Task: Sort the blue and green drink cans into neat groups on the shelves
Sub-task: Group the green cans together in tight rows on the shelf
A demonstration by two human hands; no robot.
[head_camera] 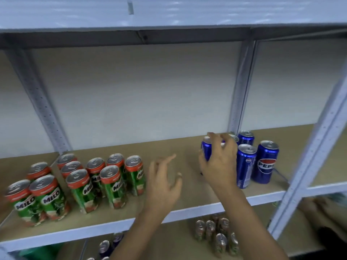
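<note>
Several green Milo cans stand grouped on the left of the middle shelf. Several blue Pepsi cans stand grouped at its right. My right hand is wrapped around one blue can at the left edge of the blue group; that can stands upright on the shelf. My left hand hovers over the bare middle of the shelf, fingers spread, holding nothing.
A lower shelf holds more green cans and a few blue cans. Metal uprights frame the bay on the right and at the back. Another person's hand shows at the lower right.
</note>
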